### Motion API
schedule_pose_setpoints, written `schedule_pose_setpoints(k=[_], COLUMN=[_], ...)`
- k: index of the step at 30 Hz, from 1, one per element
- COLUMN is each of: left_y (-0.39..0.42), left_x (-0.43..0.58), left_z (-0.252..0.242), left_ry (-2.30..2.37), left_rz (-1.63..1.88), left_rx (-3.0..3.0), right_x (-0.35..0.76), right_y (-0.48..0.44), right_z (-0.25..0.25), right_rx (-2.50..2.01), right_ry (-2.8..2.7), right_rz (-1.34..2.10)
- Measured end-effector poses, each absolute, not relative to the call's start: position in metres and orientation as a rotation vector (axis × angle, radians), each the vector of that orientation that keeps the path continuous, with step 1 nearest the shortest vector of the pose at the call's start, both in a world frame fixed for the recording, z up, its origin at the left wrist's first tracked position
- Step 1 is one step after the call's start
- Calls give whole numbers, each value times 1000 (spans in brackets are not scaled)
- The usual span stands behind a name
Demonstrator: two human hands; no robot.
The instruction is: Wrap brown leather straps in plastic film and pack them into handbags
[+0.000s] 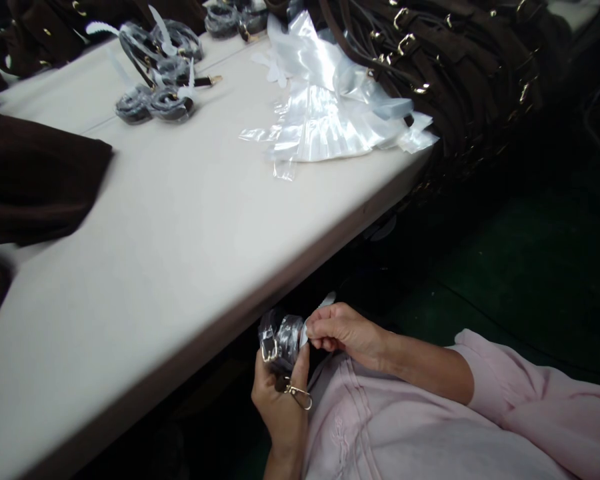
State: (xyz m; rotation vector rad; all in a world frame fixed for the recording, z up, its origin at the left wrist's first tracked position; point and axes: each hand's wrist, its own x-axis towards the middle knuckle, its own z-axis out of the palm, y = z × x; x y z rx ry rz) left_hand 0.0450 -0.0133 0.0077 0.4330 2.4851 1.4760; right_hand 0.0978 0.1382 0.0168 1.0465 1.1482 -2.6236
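Holding a dark strap coil (286, 343) in left hand (281, 410), just off the near edge of the counter (180, 220). Gripped between left thumb and fingers, with metal buckle (269, 351) facing out and metal clasp (298, 393) lying over the hand. Pinching a white strip (329, 300) at the coil's side with right hand (345, 333), fingertips closed.

Status: already coiled, at least partly covered in clear film (291, 330). Can't tell if strip is fastened; judging by free tail past the right fingers, probably not finished.

Farther out on counter: several film-covered coils (173, 107), some with white tails (166, 37) sticking up. Would count those as done to about this stage or beyond. More coils (223, 20) near top edge, too blurred to count.

Right of those: clear plastic bags or sheets (325, 127), overlapping, apparently unused.

Upper right: big heap of dark straps (460, 73) with gold-toned buckles (407, 45), no film visible. Would put most of the remaining work there.

Far left: dark brown pieces (35, 173), blurred, can't judge state.
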Motion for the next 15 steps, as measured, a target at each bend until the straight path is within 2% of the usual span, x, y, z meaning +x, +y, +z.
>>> schedule_pose_setpoints(k=[3, 10, 13, 15], left_y=[-11, 1, -3, -12], left_x=[40, 38, 29, 20], left_z=[12, 5, 6, 13], left_ry=[2180, 1934, 1941, 1963], left_rz=[1607, 1808, 1887, 1916], left_rx=[295, -49, -166, -241], right_x=[98, 102, 121, 140], right_y=[133, 127, 150, 180], right_z=[17, 15, 39, 68], right_rx=[1065, 932, 844, 815], right_ry=[1375, 1697, 1698, 1950], right_rz=[-2639, -2551, -2555, -2564])
